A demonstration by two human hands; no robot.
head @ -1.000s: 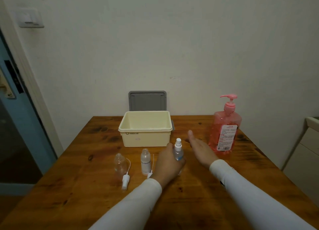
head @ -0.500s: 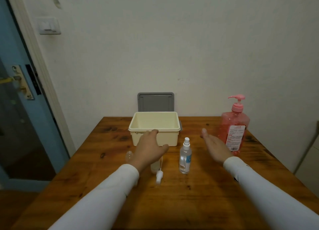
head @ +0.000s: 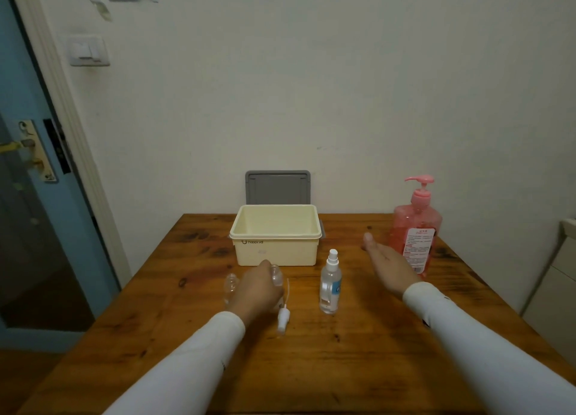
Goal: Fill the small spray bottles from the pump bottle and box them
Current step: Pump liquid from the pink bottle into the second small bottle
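My left hand (head: 257, 291) curls round a small uncapped bottle (head: 276, 274) standing on the table in front of the cream box (head: 276, 235). Another clear uncapped bottle (head: 231, 285) stands just left of that hand. A white spray head with its tube (head: 283, 316) lies on the table by my left wrist. A capped spray bottle with a blue label (head: 330, 285) stands upright in the middle, free of both hands. My right hand (head: 388, 263) hovers with straight fingers left of the pink pump bottle (head: 416, 227), holding nothing.
A grey lid (head: 277, 186) leans against the wall behind the box. The wooden table (head: 343, 352) reaches the wall at the back. A blue door (head: 28, 196) stands at the left and a white cabinet (head: 561, 277) at the right.
My left hand let go of the capped spray bottle, moved left and now grips the uncapped bottle. My right hand stayed near the pump bottle. The camera tilted up.
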